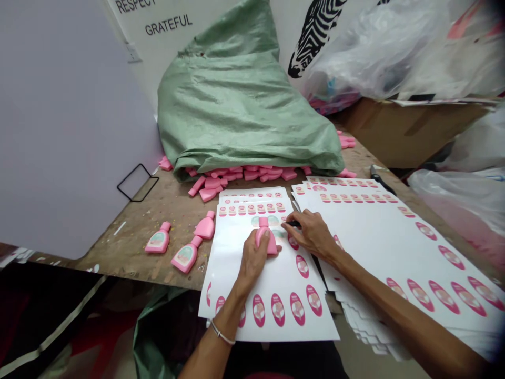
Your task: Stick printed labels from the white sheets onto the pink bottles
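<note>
My left hand (252, 255) grips a small pink plastic bottle (265, 238) and holds it against a white sticker sheet (272, 284) printed with pink oval labels. My right hand (311, 231) rests on the same sheet just right of the bottle, fingertips pinching at a label next to a thin dark tool (294, 223). Whether the fingers hold a peeled sticker I cannot tell. Three more pink bottles (185, 256) lie on the wooden table (130, 247) to the left, two of them with labels on.
A green woven sack (236, 105) lies at the back with several pink bottles (236, 176) spilling from under it. A stack of sticker sheets (394, 247) is on the right. A cardboard box (406, 131) and plastic bags are behind; a white board (67, 126) stands at left.
</note>
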The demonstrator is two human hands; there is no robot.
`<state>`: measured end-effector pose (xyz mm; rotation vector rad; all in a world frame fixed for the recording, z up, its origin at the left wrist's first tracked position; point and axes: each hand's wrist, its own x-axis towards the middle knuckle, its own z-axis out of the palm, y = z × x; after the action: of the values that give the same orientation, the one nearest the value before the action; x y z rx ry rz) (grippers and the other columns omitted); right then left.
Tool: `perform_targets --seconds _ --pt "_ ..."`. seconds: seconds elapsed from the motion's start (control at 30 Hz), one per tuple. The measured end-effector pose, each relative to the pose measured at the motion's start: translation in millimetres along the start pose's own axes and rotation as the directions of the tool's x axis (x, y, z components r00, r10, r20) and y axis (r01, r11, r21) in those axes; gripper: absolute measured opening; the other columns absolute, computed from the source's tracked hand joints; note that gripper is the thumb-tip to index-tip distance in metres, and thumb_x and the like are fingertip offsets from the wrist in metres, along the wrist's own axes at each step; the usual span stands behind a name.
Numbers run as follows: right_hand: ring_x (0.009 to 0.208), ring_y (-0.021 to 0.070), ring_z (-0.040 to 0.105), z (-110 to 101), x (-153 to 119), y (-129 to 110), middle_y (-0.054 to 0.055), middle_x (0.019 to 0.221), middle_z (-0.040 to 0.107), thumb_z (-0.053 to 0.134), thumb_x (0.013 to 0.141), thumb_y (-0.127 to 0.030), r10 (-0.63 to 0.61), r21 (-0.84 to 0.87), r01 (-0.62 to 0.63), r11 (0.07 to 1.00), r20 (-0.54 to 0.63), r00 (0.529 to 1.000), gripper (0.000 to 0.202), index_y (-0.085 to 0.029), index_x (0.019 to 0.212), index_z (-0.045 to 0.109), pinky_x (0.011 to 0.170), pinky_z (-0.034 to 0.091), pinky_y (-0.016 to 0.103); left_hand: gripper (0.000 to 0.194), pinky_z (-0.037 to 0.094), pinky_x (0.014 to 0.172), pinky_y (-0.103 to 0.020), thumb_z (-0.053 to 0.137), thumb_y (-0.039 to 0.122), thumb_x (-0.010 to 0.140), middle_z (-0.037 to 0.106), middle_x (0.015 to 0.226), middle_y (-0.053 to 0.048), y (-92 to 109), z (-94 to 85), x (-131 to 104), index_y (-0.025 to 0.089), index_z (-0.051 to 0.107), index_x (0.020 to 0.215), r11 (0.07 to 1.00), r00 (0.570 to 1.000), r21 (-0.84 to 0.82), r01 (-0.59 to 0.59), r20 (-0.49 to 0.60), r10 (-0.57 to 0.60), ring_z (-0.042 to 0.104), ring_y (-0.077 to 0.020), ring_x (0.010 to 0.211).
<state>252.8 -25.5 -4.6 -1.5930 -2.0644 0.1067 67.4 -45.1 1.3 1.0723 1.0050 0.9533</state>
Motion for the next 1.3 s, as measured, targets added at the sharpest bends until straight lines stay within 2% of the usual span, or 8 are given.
perform_targets --seconds 0.17,0.5,0.67,0.8,0.9,0.97,1.13,1.3 --pt "0.078 0.0199 0.055 6.2 -3.9 2.1 0.004 0.08 0.067 0.055 0.085 -0.035 -0.051 -0.102 0.056 0.993 0.052 0.997 0.016 -0.02 0.082 0.058 0.075 0.032 0.034 0.043 0.053 0.059 -0.025 0.05 0.055 0.084 0.056 0.084 -0.005 -3.6 -0.5 0.9 0.014 0.052 0.097 1.0 1.0 0.004 0.005 -0.011 -0.005 0.068 -0.0195 0.071" --pt "0.063 0.0151 0.055 0.7 0.3 -4.3 0.001 0.069 0.063 0.063 0.075 -0.038 0.092 0.222 -0.078 0.972 -0.051 0.994 0.021 -0.02 0.069 0.056 0.068 0.042 0.03 0.045 0.057 0.064 -0.031 0.055 0.053 0.082 0.059 0.091 -0.008 -2.7 -0.3 3.2 0.013 0.054 0.102 0.997 0.999 -0.076 0.029 -0.027 -0.031 0.068 -0.0182 0.069" --pt "0.058 0.0136 0.053 -13.5 -5.9 -18.3 0.001 0.064 0.06 0.064 0.073 -0.051 0.344 0.53 -0.338 0.778 0.09 0.935 0.034 -0.018 0.071 0.056 0.058 0.042 0.026 0.049 0.058 0.068 -0.034 0.056 0.055 0.081 0.062 0.091 -0.01 -1.5 -5.8 0.1 0.01 0.056 0.103 0.959 0.998 -0.281 0.031 -0.049 -0.046 0.067 -0.0181 0.07" --pt "0.057 0.0117 0.05 -29.0 -8.0 -35.5 -0.001 0.063 0.058 0.065 0.073 -0.054 0.428 0.639 -0.368 0.675 0.068 0.901 0.037 -0.017 0.077 0.06 0.056 0.04 0.025 0.06 0.058 0.069 -0.036 0.046 0.063 0.083 0.065 0.089 -0.014 4.4 -10.3 -8.5 0.006 0.061 0.097 0.901 0.997 -0.434 0.008 -0.07 -0.042 0.066 -0.0205 0.075" --pt "0.053 0.0107 0.045 -35.8 -7.0 -49.8 -0.003 0.059 0.055 0.065 0.073 -0.052 0.405 0.65 -0.37 0.664 0.103 0.909 0.042 -0.018 0.099 0.066 0.052 0.037 0.025 0.064 0.057 0.069 -0.038 0.043 0.064 0.083 0.067 0.087 -0.016 12.6 -10.7 -16.0 0.005 0.063 0.096 0.884 0.993 -0.468 0.015 -0.093 -0.066 0.066 -0.0217 0.074" --pt "0.058 0.0126 0.05 -37.0 -6.5 -59.9 -0.001 0.064 0.06 0.064 0.074 -0.052 0.376 0.667 -0.379 0.641 0.158 0.913 0.045 -0.019 0.104 0.067 0.053 0.04 0.025 0.063 0.057 0.069 -0.038 0.043 0.063 0.084 0.068 0.089 -0.016 18.8 -9.7 -20.9 0.005 0.064 0.098 0.887 0.993 -0.461 0.003 -0.101 -0.055 0.066 -0.0215 0.073" --pt "0.081 0.02 0.062 -36.5 -6.4 -80.5 0.005 0.087 0.07 0.065 0.074 -0.05 0.31 0.69 -0.393 0.608 0.249 0.918 0.037 -0.02 0.096 0.072 0.071 0.049 0.03 0.064 0.057 0.072 -0.039 0.04 0.062 0.085 0.07 0.087 -0.015 29.8 -7.6 -29.6 0.005 0.066 0.098 0.899 0.997 -0.438 0.006 -0.067 -0.039 0.067 -0.0227 0.073" --pt "0.082 0.0199 0.064 -38.0 -5.1 -87.2 0.005 0.091 0.071 0.067 0.074 -0.049 0.306 0.705 -0.406 0.581 0.273 0.912 0.037 -0.02 0.094 0.073 0.073 0.05 0.03 0.067 0.056 0.075 -0.039 0.036 0.062 0.087 0.071 0.084 -0.016 30.8 -8.2 -31.6 0.003 0.067 0.098 0.9 0.998 -0.436 0.021 -0.041 -0.043 0.068 -0.0252 0.079"
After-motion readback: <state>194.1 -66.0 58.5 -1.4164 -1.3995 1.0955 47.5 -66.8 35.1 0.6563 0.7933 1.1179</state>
